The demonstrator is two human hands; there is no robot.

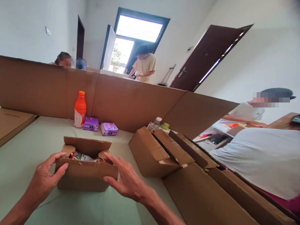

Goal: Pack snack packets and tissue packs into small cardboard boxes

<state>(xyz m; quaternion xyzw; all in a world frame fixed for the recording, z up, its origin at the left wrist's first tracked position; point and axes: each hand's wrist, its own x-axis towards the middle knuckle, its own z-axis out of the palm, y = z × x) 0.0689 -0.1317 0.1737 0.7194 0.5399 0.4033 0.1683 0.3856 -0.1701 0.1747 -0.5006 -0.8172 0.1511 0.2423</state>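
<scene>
A small brown cardboard box (86, 176) stands on the pale green tabletop, its back flap raised and its top open. Inside are shiny printed packets (81, 156), partly covered by the folded-in side flaps. My left hand (48, 170) grips the left top corner, fingers on the side flap and thumb against the front wall. At the opposite corner, my right hand (125, 176) has its fingers over the right flap and its thumb on the front. What lies deeper in the box is hidden.
An orange bottle (80, 109) and two purple tissue packs (109, 128) stand by a cardboard partition (126, 100). Larger cardboard boxes (150, 153) crowd the right, with a clear bottle (154, 124) behind. A flat carton (14, 123) lies left. Several people are nearby.
</scene>
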